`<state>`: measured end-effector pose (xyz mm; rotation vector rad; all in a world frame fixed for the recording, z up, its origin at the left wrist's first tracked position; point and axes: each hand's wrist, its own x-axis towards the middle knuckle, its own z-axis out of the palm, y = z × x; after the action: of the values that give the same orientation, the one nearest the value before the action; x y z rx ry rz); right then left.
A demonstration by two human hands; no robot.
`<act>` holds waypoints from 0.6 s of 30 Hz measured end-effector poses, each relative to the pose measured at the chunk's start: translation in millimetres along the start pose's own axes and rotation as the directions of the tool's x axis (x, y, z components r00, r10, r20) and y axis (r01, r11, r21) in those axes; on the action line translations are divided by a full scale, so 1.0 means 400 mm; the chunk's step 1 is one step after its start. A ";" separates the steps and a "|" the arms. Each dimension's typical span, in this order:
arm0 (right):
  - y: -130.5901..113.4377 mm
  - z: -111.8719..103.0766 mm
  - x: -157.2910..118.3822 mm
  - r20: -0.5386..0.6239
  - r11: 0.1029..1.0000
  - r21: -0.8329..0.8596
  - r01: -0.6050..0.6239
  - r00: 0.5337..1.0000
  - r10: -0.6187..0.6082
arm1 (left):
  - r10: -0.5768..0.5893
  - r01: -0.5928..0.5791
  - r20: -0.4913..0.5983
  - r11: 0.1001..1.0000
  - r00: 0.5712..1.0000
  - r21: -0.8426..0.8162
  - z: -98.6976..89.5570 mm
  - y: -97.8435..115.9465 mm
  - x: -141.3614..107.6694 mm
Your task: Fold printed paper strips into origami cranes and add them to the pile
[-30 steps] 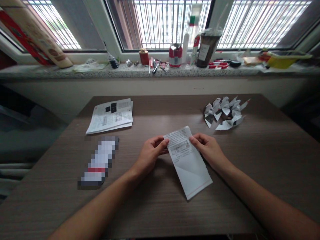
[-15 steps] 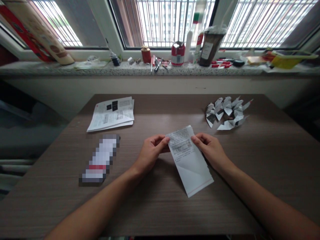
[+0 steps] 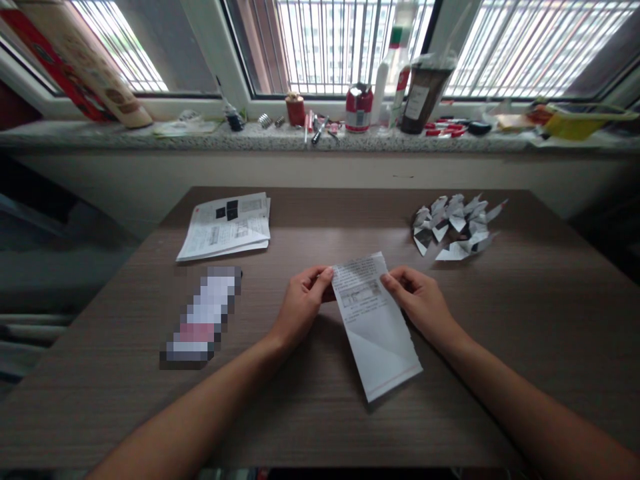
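A long printed sheet of paper [image 3: 377, 327] is held up in front of me, its lower end tilted toward me and its right edge ragged. My left hand [image 3: 306, 300] pinches its upper left corner between thumb and fingers. On the other side my right hand [image 3: 419, 297] grips the upper right edge, thumb on top. Text and a small drawing cover the sheet's upper half, and a faint crease crosses the lower part. Several folded paper pieces [image 3: 456, 223] form a curved cluster at the back right.
A stack of printed sheets [image 3: 230, 230] lies at the back left of the table [image 3: 280, 427]. A blurred phone [image 3: 207, 313] lies nearer. The windowsill [image 3: 270, 138] holds a red can [image 3: 359, 108], a dark cup [image 3: 425, 97] and tools.
The sheet's lower end has swung slightly left and toward me. Both hands keep their hold on it, nearly in place.
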<state>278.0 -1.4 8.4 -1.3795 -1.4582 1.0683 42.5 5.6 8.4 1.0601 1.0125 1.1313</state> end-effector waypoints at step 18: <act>0.003 -0.003 0.004 -0.057 0.988 0.139 -0.066 0.996 0.074 | -0.010 0.008 0.184 1.000 0.983 0.012 -0.016 0.014 0.001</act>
<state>279.5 0.2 7.4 -1.3624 -1.2764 1.1385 35.1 7.4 12.6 1.1461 0.8772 1.0008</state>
